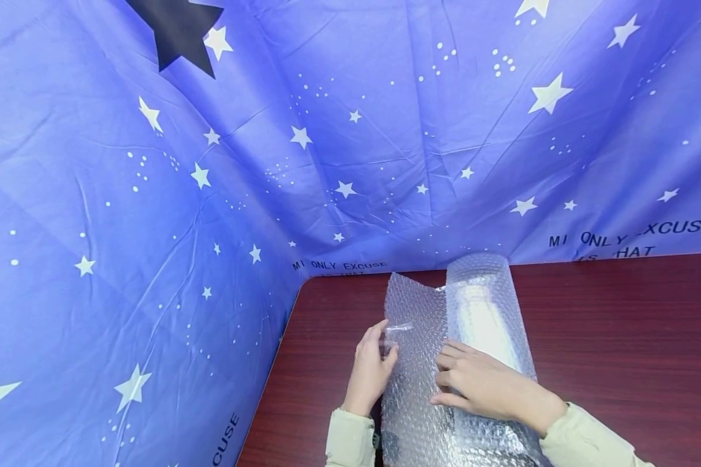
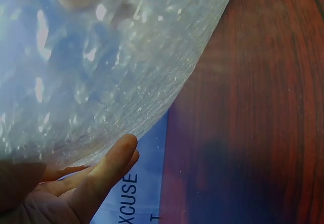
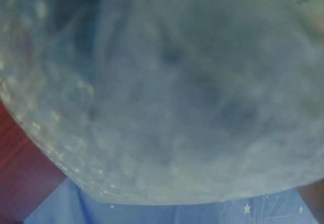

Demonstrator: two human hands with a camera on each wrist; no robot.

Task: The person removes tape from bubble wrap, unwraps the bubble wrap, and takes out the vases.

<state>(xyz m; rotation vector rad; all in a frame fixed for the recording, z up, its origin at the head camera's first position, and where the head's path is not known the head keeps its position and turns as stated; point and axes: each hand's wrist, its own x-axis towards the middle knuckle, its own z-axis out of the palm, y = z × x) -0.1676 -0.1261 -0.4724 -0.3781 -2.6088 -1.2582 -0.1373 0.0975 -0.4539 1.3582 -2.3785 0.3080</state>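
A sheet of clear bubble wrap [image 1: 415, 383] lies on the table, with its right part folded over a pale, shiny object [image 1: 485, 324] whose kind I cannot tell. At the sheet's left edge is my left hand [image 1: 369, 370], thumb and fingers apart, touching the wrap. In the left wrist view, fairly straight fingers [image 2: 106, 176] reach along the underside of the edge. My right hand [image 1: 481, 383] grips the wrap beside the pale object, fingers bent and thumb stretched left. Bubble wrap [image 3: 167, 107] fills most of the right wrist view and hides that hand.
The dark red wooden table [image 1: 619, 337] extends right of the wrap and, more narrowly, to its left. Blue cloth [image 1: 385, 130] with white stars and lettering hangs along the back and left. A thin clear strip [image 1: 400, 327] shows near the left fingertips.
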